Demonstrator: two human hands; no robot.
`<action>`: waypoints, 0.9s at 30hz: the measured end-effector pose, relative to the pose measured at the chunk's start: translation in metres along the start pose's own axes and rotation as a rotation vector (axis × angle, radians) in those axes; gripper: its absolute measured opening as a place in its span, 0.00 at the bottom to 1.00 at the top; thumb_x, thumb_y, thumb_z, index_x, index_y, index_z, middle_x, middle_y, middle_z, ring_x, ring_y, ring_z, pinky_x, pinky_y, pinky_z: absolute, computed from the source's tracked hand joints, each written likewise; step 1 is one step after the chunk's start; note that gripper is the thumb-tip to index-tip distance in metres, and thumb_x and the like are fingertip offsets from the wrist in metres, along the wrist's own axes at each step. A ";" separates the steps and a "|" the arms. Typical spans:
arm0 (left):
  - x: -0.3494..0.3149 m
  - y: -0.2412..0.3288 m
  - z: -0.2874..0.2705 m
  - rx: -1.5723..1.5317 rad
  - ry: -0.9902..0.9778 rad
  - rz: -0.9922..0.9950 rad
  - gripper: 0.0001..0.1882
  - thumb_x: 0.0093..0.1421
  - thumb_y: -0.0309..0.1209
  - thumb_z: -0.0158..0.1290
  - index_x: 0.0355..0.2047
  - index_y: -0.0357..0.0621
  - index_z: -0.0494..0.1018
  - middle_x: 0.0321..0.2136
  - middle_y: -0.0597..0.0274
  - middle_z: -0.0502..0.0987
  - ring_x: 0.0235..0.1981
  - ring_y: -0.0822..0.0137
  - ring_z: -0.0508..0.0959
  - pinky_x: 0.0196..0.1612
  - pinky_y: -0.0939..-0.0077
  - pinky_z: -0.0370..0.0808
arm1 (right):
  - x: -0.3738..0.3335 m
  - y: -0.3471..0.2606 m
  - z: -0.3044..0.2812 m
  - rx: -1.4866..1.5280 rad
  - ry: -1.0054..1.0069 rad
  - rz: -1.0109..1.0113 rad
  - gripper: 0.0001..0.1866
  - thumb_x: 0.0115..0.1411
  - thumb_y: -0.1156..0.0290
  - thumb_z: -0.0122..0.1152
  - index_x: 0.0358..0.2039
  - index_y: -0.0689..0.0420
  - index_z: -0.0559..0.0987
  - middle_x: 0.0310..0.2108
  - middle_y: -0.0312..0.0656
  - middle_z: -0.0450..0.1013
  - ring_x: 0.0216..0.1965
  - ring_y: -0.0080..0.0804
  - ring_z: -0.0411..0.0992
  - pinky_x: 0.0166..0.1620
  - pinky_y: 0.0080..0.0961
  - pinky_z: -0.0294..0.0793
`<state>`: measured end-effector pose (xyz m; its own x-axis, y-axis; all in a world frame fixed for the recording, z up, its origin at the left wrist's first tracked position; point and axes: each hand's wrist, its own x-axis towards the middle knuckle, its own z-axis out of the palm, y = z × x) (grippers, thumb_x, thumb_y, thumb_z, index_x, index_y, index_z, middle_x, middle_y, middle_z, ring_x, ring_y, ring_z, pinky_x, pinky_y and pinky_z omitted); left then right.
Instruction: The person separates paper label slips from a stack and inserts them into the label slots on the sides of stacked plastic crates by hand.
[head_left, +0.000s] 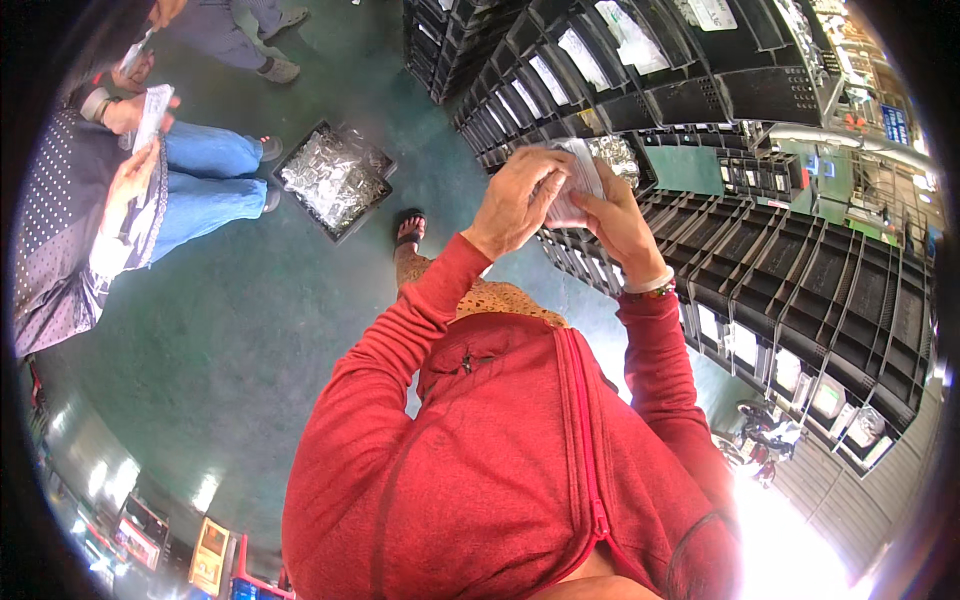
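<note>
In the head view, the person stands close against stacked black bins (800,270) and holds a small clear packet (577,180) up at chest height between both hands, likely for a close look. The left hand (515,200) has its fingers curled shut over the packet's left edge; the right hand (620,225) pinches its lower right side. A tray of shiny bagged parts (335,178) sits on the green floor (230,330), near a seated person (110,200) holding papers.

A small clear plastic bag (578,180) with a white paper label is held up at chest height between both hands, just in front of the black shelf bins. Its contents cannot be made out.
</note>
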<state>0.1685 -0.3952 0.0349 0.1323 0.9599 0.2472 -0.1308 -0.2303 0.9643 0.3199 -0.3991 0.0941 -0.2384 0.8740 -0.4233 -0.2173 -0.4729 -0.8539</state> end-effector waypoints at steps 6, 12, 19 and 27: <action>0.019 -0.036 -0.010 0.193 0.415 0.069 0.06 0.55 0.31 0.54 0.27 0.41 0.75 0.27 0.62 0.74 0.27 0.69 0.69 0.31 0.78 0.65 | -0.035 -0.049 -0.012 -0.303 0.087 0.089 0.22 0.50 0.77 0.48 0.47 0.69 0.65 0.34 0.54 0.72 0.33 0.42 0.75 0.28 0.29 0.80; 0.104 -0.177 -0.003 0.316 0.445 0.047 0.12 0.50 0.33 0.59 0.36 0.46 0.76 0.31 0.60 0.78 0.33 0.64 0.76 0.38 0.72 0.71 | -0.081 -0.188 -0.048 -0.346 0.356 -0.769 0.22 0.56 0.68 0.51 0.49 0.66 0.64 0.35 0.54 0.72 0.33 0.41 0.75 0.24 0.22 0.77; 0.134 -0.218 0.033 0.492 0.666 0.016 0.15 0.48 0.37 0.58 0.35 0.44 0.75 0.30 0.59 0.76 0.39 0.58 0.70 0.45 0.65 0.63 | -0.036 -0.307 -0.051 0.244 -0.180 -0.409 0.23 0.62 0.79 0.33 0.59 0.67 0.49 0.56 0.61 0.54 0.55 0.49 0.61 0.42 0.34 0.75; 0.150 -0.231 0.021 0.417 0.586 0.071 0.06 0.46 0.28 0.57 0.25 0.43 0.71 0.25 0.59 0.74 0.31 0.55 0.71 0.37 0.62 0.66 | 0.027 -0.317 -0.023 -0.454 0.079 -0.541 0.22 0.59 0.85 0.38 0.54 0.76 0.53 0.54 0.62 0.56 0.55 0.48 0.60 0.54 0.32 0.71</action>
<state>0.2391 -0.2016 -0.1484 -0.4270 0.8412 0.3317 0.2817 -0.2248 0.9328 0.4039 -0.2228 0.3469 -0.1350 0.9867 0.0901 0.1340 0.1083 -0.9850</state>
